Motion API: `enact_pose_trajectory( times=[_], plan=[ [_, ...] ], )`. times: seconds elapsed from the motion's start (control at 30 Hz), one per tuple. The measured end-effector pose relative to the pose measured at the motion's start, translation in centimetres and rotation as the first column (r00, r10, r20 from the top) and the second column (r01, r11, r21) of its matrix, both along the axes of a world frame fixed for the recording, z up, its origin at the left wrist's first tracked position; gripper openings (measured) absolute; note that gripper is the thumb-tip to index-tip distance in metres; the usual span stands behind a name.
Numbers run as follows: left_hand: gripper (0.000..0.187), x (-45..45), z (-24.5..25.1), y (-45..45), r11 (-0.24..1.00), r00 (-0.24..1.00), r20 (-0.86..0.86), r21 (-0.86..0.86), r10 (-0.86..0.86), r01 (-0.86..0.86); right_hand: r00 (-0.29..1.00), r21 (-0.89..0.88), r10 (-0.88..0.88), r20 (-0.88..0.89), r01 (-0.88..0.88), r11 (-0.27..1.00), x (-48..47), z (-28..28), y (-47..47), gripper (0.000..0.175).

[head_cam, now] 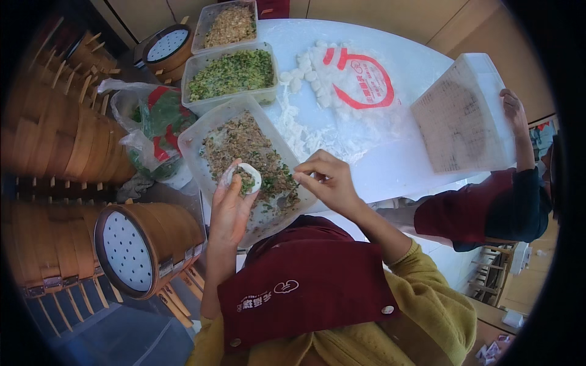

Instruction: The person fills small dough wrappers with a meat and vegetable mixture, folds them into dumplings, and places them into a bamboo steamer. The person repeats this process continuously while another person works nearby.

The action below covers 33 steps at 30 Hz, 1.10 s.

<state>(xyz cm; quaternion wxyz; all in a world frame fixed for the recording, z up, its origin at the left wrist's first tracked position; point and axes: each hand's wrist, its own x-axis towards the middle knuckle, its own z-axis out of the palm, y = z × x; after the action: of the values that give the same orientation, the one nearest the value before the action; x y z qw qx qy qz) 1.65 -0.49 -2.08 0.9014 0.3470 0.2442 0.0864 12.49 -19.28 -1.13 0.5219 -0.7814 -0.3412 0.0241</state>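
My left hand [231, 208] holds a round white dough wrapper [256, 176] with green-flecked filling in its middle, the thumb lying over the filling. Directly beneath is a translucent plastic tub [190, 142] of minced filling [238, 130] mixed with chopped greens. Over the tub's right edge hovers my right hand [332, 180], its thumb and fingers bent towards each other. Whether something thin is pinched there cannot be made out. Floury white dough pieces [295, 84] lie on the white table [293, 34], partly under a clear plastic bag [366, 82] with red print.
Behind stand tubs of chopped greens [233, 73] and brown filling [231, 27]. A bag of greens [160, 123] sits at the left, near stacked bamboo steamers [151, 247]. At the right a co-worker's hand [512, 107] grips a tilted white tray [462, 119].
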Motion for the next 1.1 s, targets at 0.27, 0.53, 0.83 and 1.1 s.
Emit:
enact_pose_trajectory(
  times=[0.27,0.53,0.83,1.1],
  plan=[
    [0.04,-0.2,1.3,-1.1,0.997,0.995,0.098,-0.067,-0.025,0.032,0.943,0.088,0.146,-0.3,-0.125,0.988,-2.2,0.5,3.7,0.018],
    [0.042,-0.8,1.8,-0.9,0.994,0.99,0.131,-0.078,-0.06,0.071,0.929,0.181,0.235,-0.286,-0.188,0.965,-1.9,1.5,3.9,0.012],
    [0.044,-0.8,2.2,-0.9,0.989,0.99,0.098,-0.089,-0.106,0.115,0.906,0.228,0.245,-0.345,-0.173,0.958,-1.6,2.6,3.6,0.011],
    [0.044,-0.8,2.4,-0.7,0.981,0.979,0.106,-0.064,-0.176,0.183,0.909,0.147,0.2,-0.366,-0.156,0.977,-1.2,2.8,3.5,0.012]
  ],
)
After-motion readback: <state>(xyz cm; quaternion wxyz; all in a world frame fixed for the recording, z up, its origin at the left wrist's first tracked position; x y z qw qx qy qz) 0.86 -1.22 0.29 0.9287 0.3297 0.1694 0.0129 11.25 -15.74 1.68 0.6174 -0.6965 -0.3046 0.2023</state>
